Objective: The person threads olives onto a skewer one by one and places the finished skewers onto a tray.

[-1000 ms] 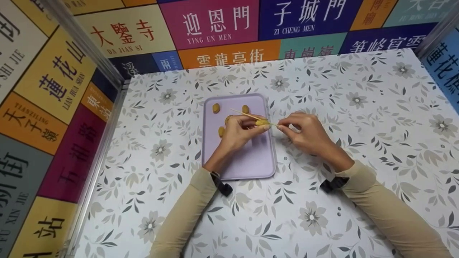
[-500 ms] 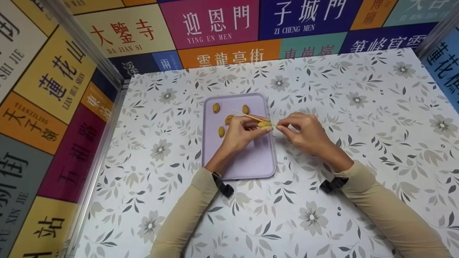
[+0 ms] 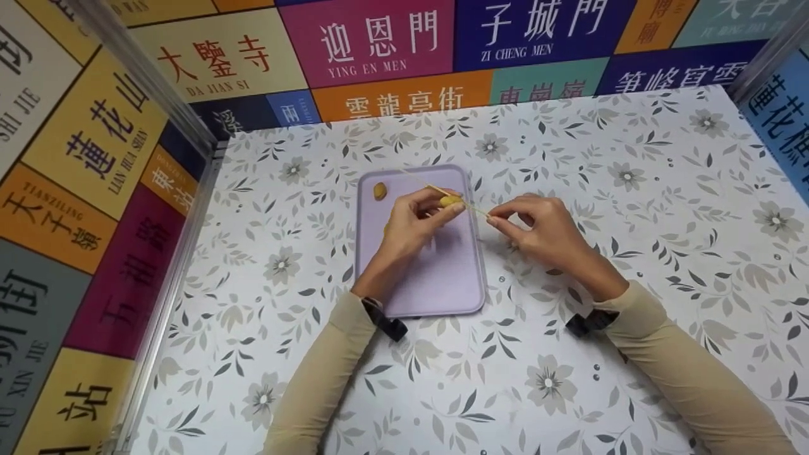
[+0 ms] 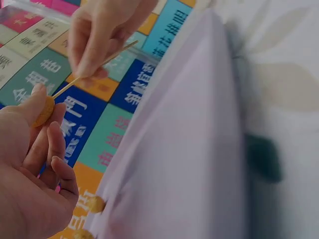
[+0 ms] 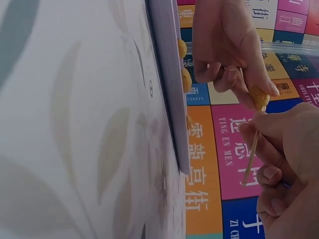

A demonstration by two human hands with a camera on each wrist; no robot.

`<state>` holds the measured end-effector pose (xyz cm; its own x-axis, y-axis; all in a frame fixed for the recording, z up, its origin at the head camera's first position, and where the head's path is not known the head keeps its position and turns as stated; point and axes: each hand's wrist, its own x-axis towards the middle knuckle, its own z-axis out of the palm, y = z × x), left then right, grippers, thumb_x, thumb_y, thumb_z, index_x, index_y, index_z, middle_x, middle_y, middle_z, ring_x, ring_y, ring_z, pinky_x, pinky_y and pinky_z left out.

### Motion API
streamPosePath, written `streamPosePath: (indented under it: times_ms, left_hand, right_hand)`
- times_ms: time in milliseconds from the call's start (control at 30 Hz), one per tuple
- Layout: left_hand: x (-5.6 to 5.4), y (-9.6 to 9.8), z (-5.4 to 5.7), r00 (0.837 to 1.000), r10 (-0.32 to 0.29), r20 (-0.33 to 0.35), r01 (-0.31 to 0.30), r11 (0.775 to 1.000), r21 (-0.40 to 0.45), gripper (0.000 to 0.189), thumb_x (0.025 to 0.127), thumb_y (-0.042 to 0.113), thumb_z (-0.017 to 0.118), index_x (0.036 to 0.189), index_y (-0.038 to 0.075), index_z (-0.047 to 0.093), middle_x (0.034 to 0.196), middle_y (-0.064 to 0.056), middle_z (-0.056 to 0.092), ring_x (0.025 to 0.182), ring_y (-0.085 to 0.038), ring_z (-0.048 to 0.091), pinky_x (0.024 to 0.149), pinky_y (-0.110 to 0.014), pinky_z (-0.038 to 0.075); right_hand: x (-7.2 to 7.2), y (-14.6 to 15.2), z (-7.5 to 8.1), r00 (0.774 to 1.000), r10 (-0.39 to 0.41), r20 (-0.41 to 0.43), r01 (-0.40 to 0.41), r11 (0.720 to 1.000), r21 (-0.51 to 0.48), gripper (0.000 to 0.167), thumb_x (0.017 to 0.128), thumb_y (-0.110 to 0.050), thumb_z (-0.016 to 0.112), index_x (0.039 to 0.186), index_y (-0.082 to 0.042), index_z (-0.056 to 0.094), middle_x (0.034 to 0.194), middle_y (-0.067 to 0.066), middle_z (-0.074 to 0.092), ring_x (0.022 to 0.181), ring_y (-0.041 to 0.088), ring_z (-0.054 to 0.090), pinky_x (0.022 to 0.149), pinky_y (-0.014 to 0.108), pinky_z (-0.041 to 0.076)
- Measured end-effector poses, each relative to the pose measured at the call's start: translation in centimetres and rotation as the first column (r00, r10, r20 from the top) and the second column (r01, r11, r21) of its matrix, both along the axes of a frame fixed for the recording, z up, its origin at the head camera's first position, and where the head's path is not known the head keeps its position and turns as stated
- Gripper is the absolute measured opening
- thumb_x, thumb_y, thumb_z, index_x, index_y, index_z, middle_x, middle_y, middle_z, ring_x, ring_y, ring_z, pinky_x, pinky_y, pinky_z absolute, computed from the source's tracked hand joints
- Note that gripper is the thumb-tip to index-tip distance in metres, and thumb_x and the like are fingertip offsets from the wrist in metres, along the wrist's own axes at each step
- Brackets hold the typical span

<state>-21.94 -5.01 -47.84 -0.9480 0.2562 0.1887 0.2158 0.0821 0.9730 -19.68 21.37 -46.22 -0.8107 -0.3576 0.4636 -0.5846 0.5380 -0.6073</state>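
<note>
My left hand [image 3: 411,221] is over the tray and pinches an oval yellow-brown fruit [image 3: 451,200], olive-like, between thumb and fingers. Opposite it, my right hand [image 3: 537,221] pinches a thin wooden skewer [image 4: 64,88], whose near end meets the fruit. The skewer runs on past my right fingertips in both wrist views. From the far side of my left hand a thin stick [image 3: 436,188] juts up and left in the head view; I cannot tell whether it is the same skewer passing through. Under both hands' left side lies a lilac tray [image 3: 436,297].
One loose fruit [image 3: 380,190] lies at the tray's far left corner. Others, such as this fruit [image 5: 186,80] in the right wrist view, are mostly hidden by my left hand in the head view. Lettered coloured panels [image 3: 379,44] wall the flowered tabletop [image 3: 632,253].
My left hand has shifted up and left with the fruit, away from the right hand. More of the skewer shows between the hands, and it slants more steeply. The right hand has barely moved.
</note>
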Motion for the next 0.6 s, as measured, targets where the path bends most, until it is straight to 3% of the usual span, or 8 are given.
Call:
streamPosePath:
  times_ms: [200, 367, 600]
  left_hand:
    - [-1.1, -1.8, 0.5, 0.996, 0.067, -0.052, -0.061, 0.993, 0.102, 0.022, 0.1, 0.017, 0.081, 0.119, 0.006, 0.08, 0.097, -0.001, 0.084, 0.077, -0.008, 0.069, 0.068, -0.02, 0.051]
    - [-1.3, -2.1, 0.6, 0.996, 0.064, -0.063, -0.056, 0.99, 0.126, 0.024, 0.1, 0.018, 0.081, 0.119, 0.003, 0.08, 0.103, -0.004, 0.085, 0.087, -0.023, 0.077, 0.069, -0.02, 0.052]
    - [-1.0, -2.0, 0.4, 0.997, 0.07, -0.025, -0.065, 0.986, 0.153, 0.019, 0.097, 0.017, 0.084, 0.113, 0.006, 0.083, 0.107, -0.003, 0.085, 0.09, -0.014, 0.078, 0.073, -0.02, 0.054]
  right_hand:
    - [-0.2, 0.9, 0.5, 0.999, -0.036, 0.013, 0.036, 0.999, -0.024, 0.008, 0.097, -0.022, 0.085, 0.101, -0.016, 0.087, 0.091, -0.002, 0.082, 0.066, 0.011, 0.052, 0.063, 0.022, 0.04]
    - [-0.1, 0.8, 0.5, 0.999, -0.036, 0.038, 0.037, 0.999, -0.039, 0.007, 0.098, -0.02, 0.084, 0.101, -0.015, 0.087, 0.091, -0.002, 0.081, 0.066, 0.015, 0.051, 0.064, 0.02, 0.038]
    - [-0.1, 0.6, 0.2, 1.0, -0.02, 0.006, 0.02, 0.998, -0.056, 0.005, 0.097, -0.014, 0.084, 0.098, -0.011, 0.086, 0.084, 0.0, 0.077, 0.069, 0.014, 0.052, 0.065, 0.021, 0.039]
